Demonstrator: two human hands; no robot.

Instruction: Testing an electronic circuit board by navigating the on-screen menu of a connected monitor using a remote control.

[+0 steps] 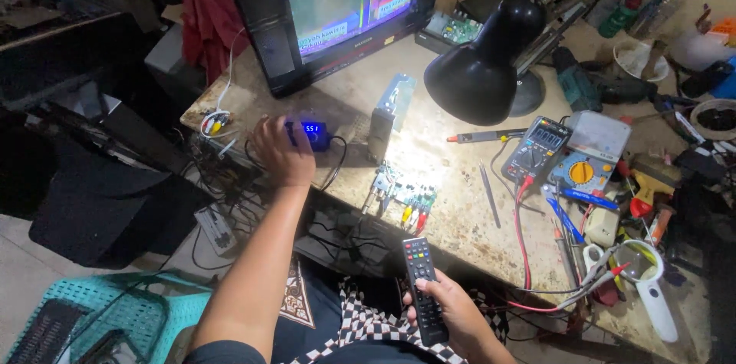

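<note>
My left hand (282, 152) reaches over the workbench and grips a small black box with a lit blue display (313, 134) that sits in front of the television (337, 4). My right hand (452, 316) is low near my lap, closed around a black remote control (424, 287) that points toward the bench. A small green circuit board (404, 194) with coloured plugs lies on the bench between the two hands. A grey metal casing (391, 113) stands upright just behind it.
A black desk lamp (487, 61) shines on the bench (452, 218). A multimeter (537, 148) with red leads, tweezers (489, 194), screwdrivers and a magnifier (648, 280) lie to the right. A teal plastic stool (107, 310) stands lower left. Cables hang off the bench edge.
</note>
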